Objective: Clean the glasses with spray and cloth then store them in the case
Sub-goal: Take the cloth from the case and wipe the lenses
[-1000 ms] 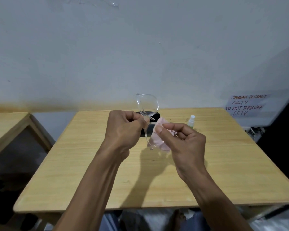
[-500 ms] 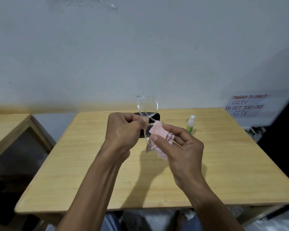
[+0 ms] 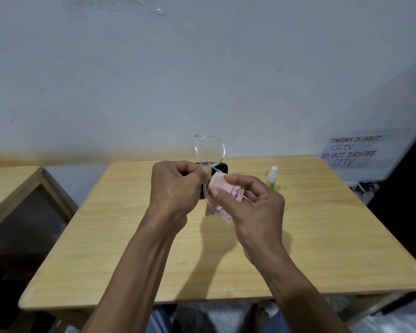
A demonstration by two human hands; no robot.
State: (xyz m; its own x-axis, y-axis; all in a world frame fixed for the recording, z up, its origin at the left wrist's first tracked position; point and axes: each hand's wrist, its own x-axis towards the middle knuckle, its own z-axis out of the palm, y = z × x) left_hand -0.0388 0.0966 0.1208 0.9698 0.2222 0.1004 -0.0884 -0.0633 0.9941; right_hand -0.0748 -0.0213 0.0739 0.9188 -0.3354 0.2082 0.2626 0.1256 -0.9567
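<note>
Clear-framed glasses (image 3: 210, 151) stand on end above the wooden table (image 3: 322, 236). My left hand (image 3: 175, 188) pinches them at the bridge. One lens rises above my fingers. The other lens is wrapped in a pink cloth (image 3: 222, 193) that my right hand (image 3: 252, 205) pinches between thumb and fingers. A black case (image 3: 222, 167) lies on the table behind my hands, mostly hidden. A small spray bottle (image 3: 271, 177) with a white top and green base stands upright at the back right of the table.
A second wooden table (image 3: 12, 188) stands to the left across a gap. A handwritten paper notice (image 3: 351, 151) hangs on the wall at the right. The wall runs close behind the table's far edge.
My right hand has shifted the pink cloth over the lower lens, its fingers sliding slightly. The left hand and glasses have stayed almost still.
</note>
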